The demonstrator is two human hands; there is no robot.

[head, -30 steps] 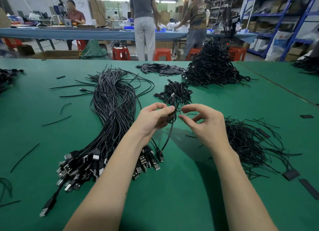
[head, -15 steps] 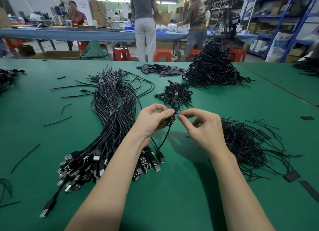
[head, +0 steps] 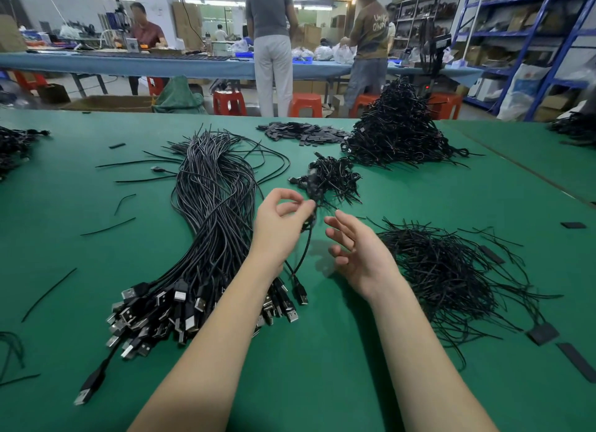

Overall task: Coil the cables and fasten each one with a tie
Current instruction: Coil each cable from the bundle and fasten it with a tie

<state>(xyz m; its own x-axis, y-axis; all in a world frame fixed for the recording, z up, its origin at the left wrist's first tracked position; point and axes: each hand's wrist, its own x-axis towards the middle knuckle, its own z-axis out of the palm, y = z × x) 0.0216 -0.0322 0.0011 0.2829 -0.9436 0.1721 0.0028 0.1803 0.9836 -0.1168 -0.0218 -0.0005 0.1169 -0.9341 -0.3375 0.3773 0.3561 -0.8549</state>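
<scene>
Dangling plug-down from left hand (head: pixel 280 225): cable (head: pixel 303 257)

One head view, from above the green table (head: pixel 322 383), facing forward and down.

The camera sits close over both forearms; the left hand (head: pixel 277 228) and right hand (head: pixel 361 257) are near the centre. The table fills the lower part, and the workshop with its blue shelves (head: pixel 548 38) lies far at 12 to 1 o'clock.
</scene>
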